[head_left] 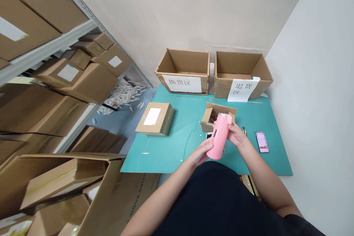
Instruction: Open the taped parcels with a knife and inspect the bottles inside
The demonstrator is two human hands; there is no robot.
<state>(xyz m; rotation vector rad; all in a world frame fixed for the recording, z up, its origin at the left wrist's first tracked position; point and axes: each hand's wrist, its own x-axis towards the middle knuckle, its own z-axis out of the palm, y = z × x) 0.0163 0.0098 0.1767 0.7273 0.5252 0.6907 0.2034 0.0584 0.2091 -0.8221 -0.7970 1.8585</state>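
Observation:
A pink insulated bottle (219, 138) is tilted above the front of the table, its metallic top facing away from me. My left hand (203, 151) is closed around its lower part. Near its upper end, my right hand (236, 134) grips the opposite side. Just behind the bottle sits a small open carton (206, 120) with something dark inside, partly covered by the bottle. A small dark object (209, 135) peeks out beside the bottle; I cannot make out its kind. Right of my right hand lies a yellow and black tool (244, 130), perhaps a cutter.
Two open cardboard boxes (182, 67) with paper signs stand along the back of the green table (182, 118). A closed carton (155, 118) rests at left, a phone (262, 142) at right. Shelves of boxes (91, 81) and a large open carton (110, 177) fill the left side.

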